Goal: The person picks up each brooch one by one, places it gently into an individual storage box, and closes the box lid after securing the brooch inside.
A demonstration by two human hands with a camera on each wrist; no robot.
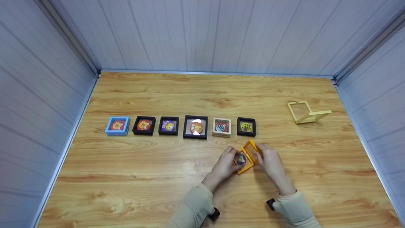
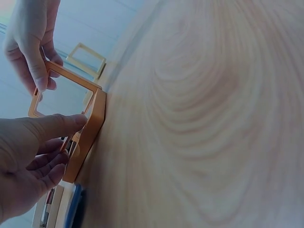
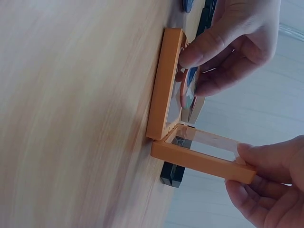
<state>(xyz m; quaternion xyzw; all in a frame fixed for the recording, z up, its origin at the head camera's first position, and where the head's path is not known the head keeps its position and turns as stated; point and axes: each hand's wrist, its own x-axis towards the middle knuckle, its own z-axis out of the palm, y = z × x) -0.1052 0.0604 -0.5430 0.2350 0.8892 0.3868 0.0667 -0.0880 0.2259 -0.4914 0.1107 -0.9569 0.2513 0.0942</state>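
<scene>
An orange hinged display frame (image 1: 245, 170) with clear film windows stands spread on the wooden table, its lid (image 3: 202, 159) raised at an angle. My right hand (image 1: 271, 161) pinches the outer edge of that lid between thumb and fingers. A round picture badge (image 3: 189, 88) is pinched by my left hand (image 1: 224, 163), tilted close over the film of the frame's lower half. In the left wrist view, my left thumb and fingers hide most of the badge.
Beyond the hands runs a row of cased badges: a light blue frame (image 1: 108, 130), several black frames (image 1: 195, 137) and a cream frame (image 1: 221, 134). A pale yellow frame (image 1: 311, 117) stands spread at the back right. Panelled walls (image 1: 202, 34) border the table.
</scene>
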